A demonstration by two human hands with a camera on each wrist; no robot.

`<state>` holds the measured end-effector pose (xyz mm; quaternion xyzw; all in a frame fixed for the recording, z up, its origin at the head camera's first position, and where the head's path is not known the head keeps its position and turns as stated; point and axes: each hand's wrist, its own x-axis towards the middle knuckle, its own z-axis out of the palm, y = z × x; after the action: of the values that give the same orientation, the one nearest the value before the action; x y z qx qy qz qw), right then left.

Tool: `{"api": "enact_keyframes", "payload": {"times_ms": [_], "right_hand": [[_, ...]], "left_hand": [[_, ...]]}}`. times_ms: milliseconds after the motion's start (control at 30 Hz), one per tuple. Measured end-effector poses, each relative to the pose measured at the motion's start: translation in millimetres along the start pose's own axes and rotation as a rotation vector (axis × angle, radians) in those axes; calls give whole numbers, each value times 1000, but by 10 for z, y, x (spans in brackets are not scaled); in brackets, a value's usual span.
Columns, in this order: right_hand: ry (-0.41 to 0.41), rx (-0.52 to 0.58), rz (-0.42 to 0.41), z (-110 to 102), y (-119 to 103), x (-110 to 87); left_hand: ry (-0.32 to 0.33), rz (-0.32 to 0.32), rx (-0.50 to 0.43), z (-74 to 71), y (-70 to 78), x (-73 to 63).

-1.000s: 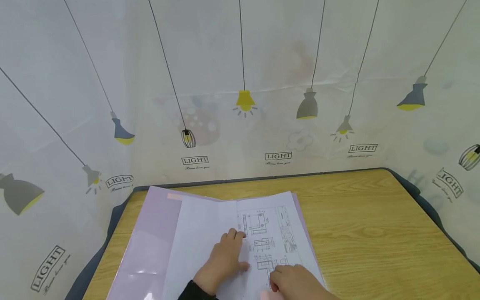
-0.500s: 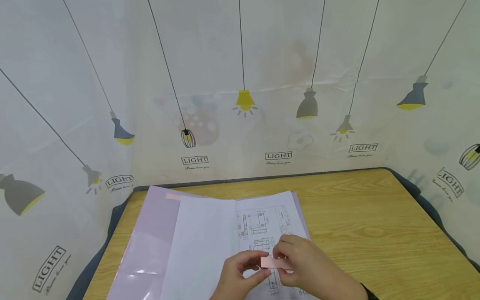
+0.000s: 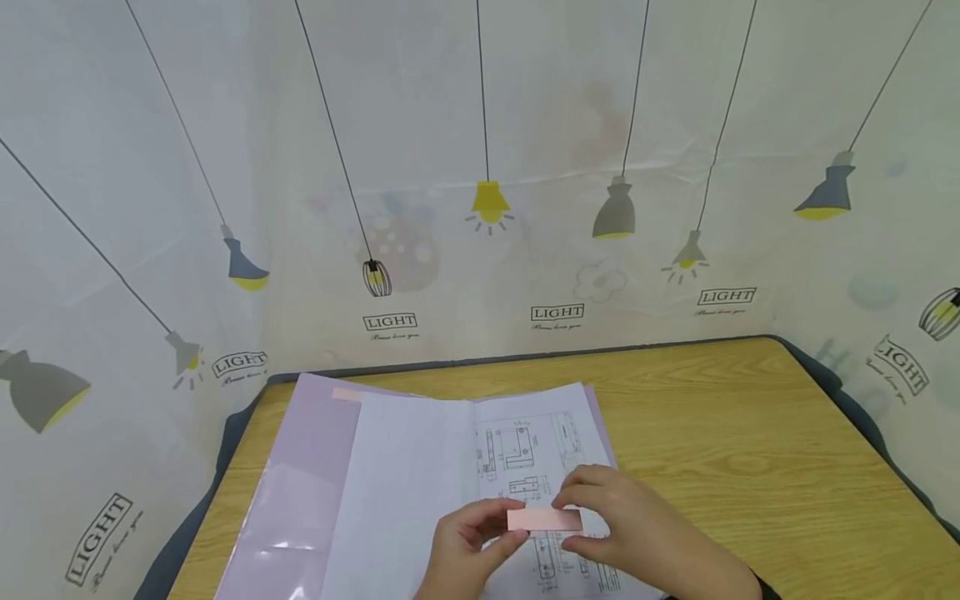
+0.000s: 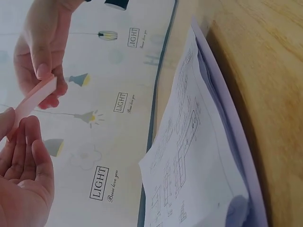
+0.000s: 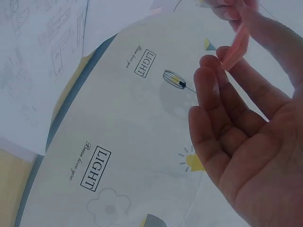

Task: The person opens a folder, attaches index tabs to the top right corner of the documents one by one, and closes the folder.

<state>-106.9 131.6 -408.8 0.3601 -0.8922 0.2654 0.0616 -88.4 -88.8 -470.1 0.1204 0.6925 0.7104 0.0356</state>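
A narrow pink sticky note pad (image 3: 544,519) is held level above the open pages in the head view. My left hand (image 3: 467,546) pinches its left end between thumb and fingers. At the other end, my right hand (image 3: 630,521) has thumb and index finger on the pad. The left wrist view shows the sticky note pad (image 4: 35,98) slanting between both hands, clear of the paper. Below lies a lilac folder (image 3: 300,475) opened to a blank white page (image 3: 412,458) and a sheet of technical drawings (image 3: 547,417), partly covered by the hands.
The folder lies on a wood-grain table (image 3: 750,450). A pale pink strip (image 3: 347,394) shows at the folder's upper left. Behind the table hangs a white wall covering (image 3: 450,100) printed with lamps, and a dark edge runs along the tabletop.
The left hand has come off the page and now holds the pink pad along with the right hand. Both hands rose over the drawing, and more of the pad shows now.
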Motion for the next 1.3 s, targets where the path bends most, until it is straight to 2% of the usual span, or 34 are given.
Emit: {"api": "enact_keyframes", "payload": {"times_ms": [133, 467, 667, 733, 833, 933, 1067, 1133, 1300], "right_hand": [[27, 11, -30, -15, 32, -29], [108, -62, -94, -2, 50, -33], [229, -82, -186, 29, 75, -9], [273, -65, -193, 45, 78, 6], [304, -25, -127, 73, 63, 29], [263, 64, 21, 100, 34, 39], [196, 212, 222, 123, 3, 31], [192, 252, 273, 129, -3, 28], [240, 316, 344, 106, 19, 24]], "left_hand": [[12, -45, -24, -15, 31, 3], [18, -39, 14, -32, 61, 13], [6, -37, 23, -50, 62, 16], [-6, -32, 23, -48, 63, 17], [-24, -17, 27, -41, 63, 15], [-30, 5, 31, -30, 66, 13], [-30, -13, 26, -16, 69, 8], [-29, -36, 28, -9, 66, 4], [-38, -97, 73, -6, 37, -2]]}}
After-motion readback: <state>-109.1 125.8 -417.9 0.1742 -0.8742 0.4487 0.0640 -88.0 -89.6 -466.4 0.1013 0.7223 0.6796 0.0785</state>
